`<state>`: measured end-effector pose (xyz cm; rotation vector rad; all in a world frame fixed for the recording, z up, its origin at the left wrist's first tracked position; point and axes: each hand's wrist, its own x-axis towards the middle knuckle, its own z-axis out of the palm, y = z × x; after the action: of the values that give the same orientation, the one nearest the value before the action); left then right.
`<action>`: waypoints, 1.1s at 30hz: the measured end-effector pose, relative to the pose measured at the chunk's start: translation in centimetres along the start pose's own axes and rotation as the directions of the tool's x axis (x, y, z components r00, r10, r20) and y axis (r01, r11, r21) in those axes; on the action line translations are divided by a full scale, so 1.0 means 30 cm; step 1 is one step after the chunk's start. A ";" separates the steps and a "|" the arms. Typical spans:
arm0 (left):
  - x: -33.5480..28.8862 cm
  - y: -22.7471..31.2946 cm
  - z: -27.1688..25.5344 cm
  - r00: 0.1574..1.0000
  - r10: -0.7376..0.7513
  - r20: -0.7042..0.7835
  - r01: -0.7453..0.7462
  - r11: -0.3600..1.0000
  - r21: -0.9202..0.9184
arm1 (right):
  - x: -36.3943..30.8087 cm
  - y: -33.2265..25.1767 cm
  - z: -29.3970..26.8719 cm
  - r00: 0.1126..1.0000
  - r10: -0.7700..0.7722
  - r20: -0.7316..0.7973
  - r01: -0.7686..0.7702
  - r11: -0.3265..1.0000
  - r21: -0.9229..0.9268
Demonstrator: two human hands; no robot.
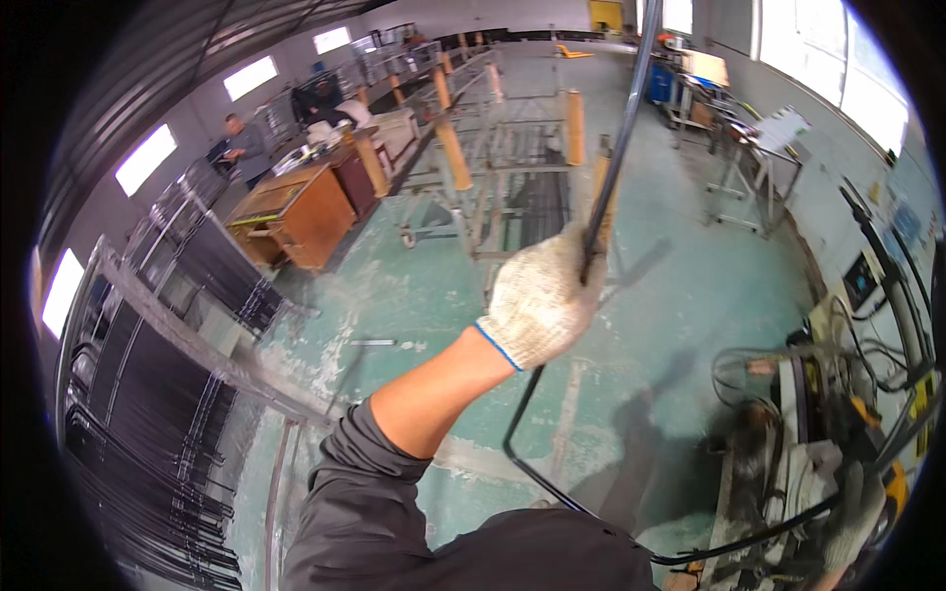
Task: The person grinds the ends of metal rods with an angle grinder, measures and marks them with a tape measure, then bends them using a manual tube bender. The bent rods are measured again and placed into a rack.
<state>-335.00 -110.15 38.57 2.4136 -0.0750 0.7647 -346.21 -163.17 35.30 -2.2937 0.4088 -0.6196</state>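
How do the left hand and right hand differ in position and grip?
The left hand is near the picture's middle, against the green floor; the right hand is low at the right, beside the equipment. The left hand's grip is closed around the black bar; the right hand's grip is too unclear to tell. Both wear pale gloves.

creamy off-white left glove point(540, 295) mid-frame with a blue cuff edge point(498, 348), plain black rod point(627, 128) top centre, charcoal sleeve point(360, 497) lower left, teal-green floor point(724, 295) all splotchy with whitish scuffs, orangey-brown cabinet point(320, 222) upper left, yellow panel point(606, 15) right up top, tan posts point(453, 156) upper middle
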 end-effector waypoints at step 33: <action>-0.211 -2.728 -1.587 0.449 -0.566 -0.692 0.879 0.139 0.457 | -0.511 -2.977 3.485 -0.103 -0.601 0.792 0.670 0.547 0.502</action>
<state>-346.05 -17.19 23.07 2.4228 1.9382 0.7666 -292.75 -35.75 28.20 -2.2991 -1.4427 0.5114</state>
